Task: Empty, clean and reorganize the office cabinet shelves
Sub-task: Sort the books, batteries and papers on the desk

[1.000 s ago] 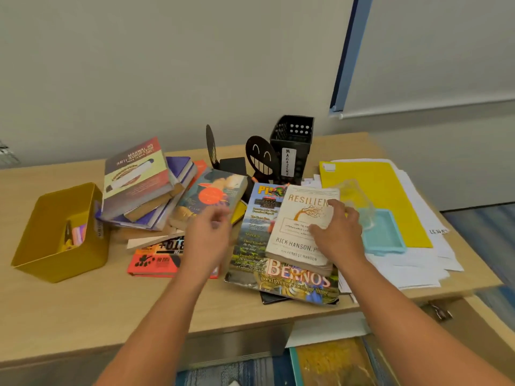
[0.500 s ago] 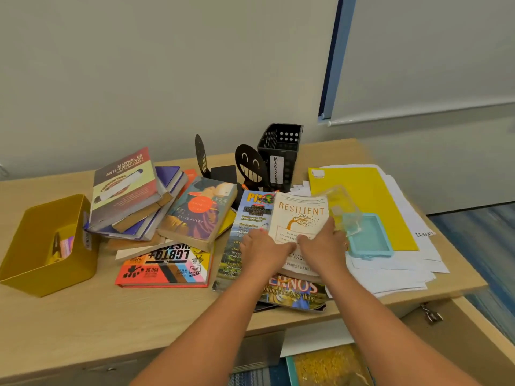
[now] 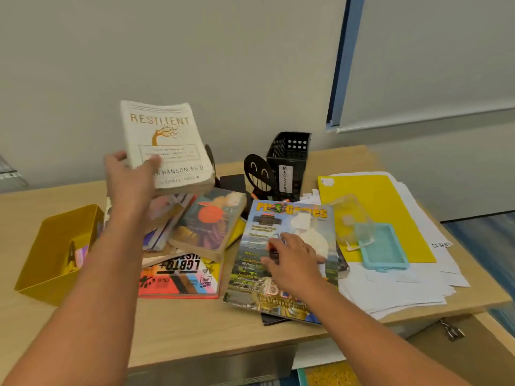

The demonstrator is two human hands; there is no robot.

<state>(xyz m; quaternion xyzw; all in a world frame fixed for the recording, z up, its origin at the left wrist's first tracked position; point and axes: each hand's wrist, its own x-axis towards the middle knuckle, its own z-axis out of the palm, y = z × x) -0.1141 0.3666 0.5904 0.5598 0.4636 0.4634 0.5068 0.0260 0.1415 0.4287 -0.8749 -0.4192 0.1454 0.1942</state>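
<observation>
Crowding the wooden desk (image 3: 178, 324) around the magazine (image 3: 289, 218) are a slanted book pile (image 3: 207, 224) and yellow bin (image 3: 53, 254) to its left, a black holder (image 3: 289, 154) behind, and a yellow folder (image 3: 381, 207) on papers to its right. The left hand (image 3: 131, 182) grips the white paperback (image 3: 164, 140) raised above that pile, cover facing the viewer, long axis near upright, top tilted slightly left. The right hand (image 3: 292, 263) rests on the magazine with relaxed fingers; a grey wall stands behind.

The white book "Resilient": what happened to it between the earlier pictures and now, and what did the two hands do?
The Resilient book went from lying on the magazine up and to the left; it is now in the air, in the left hand's grip. The right hand let go of it and now rests flat on the magazine. The yellow bin, book pile, black holder and yellow folder stayed where they were.
</observation>
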